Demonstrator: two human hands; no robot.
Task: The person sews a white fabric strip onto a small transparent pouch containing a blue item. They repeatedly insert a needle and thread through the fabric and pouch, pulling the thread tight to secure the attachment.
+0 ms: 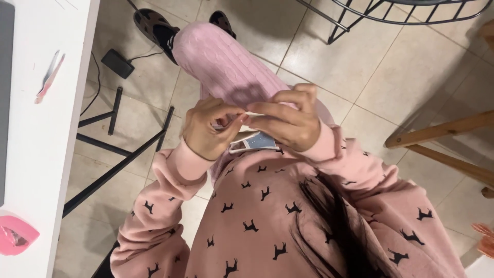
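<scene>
My left hand (203, 131) and my right hand (288, 121) are raised together in front of my chest, above my pink-trousered leg (221, 62). Between them sits a small flat thing with a white rim and a glittery blue face (256, 141). Both hands close around it. The fingertips of the two hands meet and pinch at its upper white edge (248, 114). Most of the thing is hidden by my fingers, so I cannot tell what it is. My sleeves are pink with small black animal prints.
A white table (31, 154) runs down the left, bearing a pink tweezer-like tool (49, 77) and a pink object (15, 236). Black table legs (118, 164) and a black adapter (117, 63) lie on the tiled floor. A wire chair (401, 15) and wooden legs (442, 134) stand right.
</scene>
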